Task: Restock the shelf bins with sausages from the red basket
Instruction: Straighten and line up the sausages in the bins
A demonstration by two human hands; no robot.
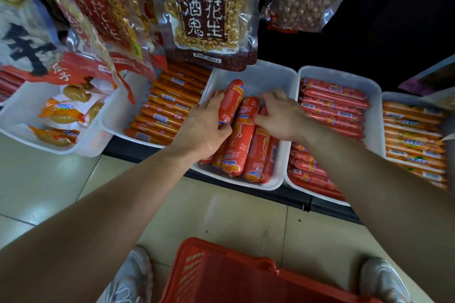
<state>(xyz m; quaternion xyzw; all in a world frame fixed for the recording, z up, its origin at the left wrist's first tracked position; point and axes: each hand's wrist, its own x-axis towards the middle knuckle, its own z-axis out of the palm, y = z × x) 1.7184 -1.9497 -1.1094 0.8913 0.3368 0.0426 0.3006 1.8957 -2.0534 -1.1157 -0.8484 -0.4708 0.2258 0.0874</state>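
Both my hands reach into the middle white shelf bin (270, 74), which holds several thick red sausages (240, 145). My left hand (204, 128) grips one thick red sausage (231, 98) that stands tilted above the others. My right hand (280, 115) lies on the sausages to the right of it, fingers curled over one; whether it grips is unclear. The red basket (221, 275) sits on the floor at the bottom of the view, between my shoes; its contents are hidden.
A bin of thin orange sausages (170, 106) lies to the left and a bin of thin red sausages (332, 106) to the right. Further bins sit at both ends. Peanut bags (204, 15) hang low over the bins' back edge.
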